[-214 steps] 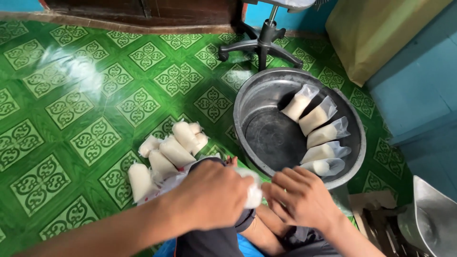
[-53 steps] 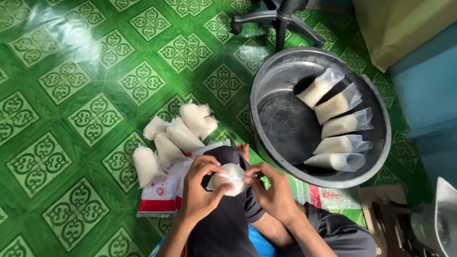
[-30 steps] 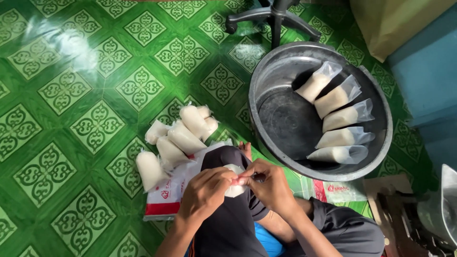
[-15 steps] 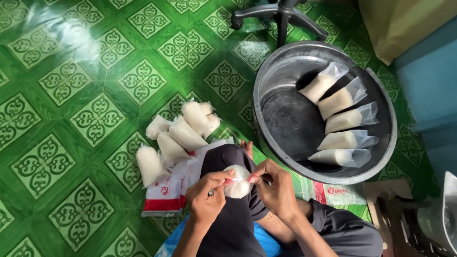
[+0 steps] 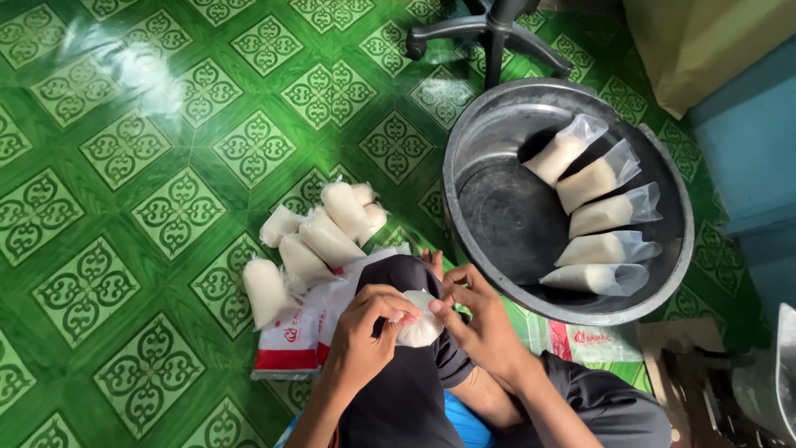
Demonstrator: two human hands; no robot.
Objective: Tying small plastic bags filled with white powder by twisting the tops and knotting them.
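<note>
The green patterned tile floor (image 5: 124, 149) lies bare and open across the whole left side and the top left, with plenty of room there. Toward the middle, six tied white filled bags (image 5: 319, 241) lie in a loose cluster, touching one another, partly on the floor and partly on a flat white sack with a red band (image 5: 286, 348) spread beside the person's knee.

Below centre, the left hand (image 5: 361, 336) and the right hand (image 5: 477, 319) meet over the raised dark-clad knee (image 5: 406, 382). Between them sits one small white bag (image 5: 421, 319); the left grip closes on it from the left with curled fingers, and the right grip pinches its right edge with fingertips.

Just right of the hands stands a round metal basin (image 5: 464, 166), its rim close to the right hand and nearly touching the knee. Inside, five filled clear bags (image 5: 601, 228) lean in a row along the right wall, leaving the basin's left half bare.

Above the basin is the black star base of a chair (image 5: 489, 33). The right edge is crowded: a blue wall (image 5: 746, 141) and a tan sack (image 5: 705, 41) hem the basin in.
</note>
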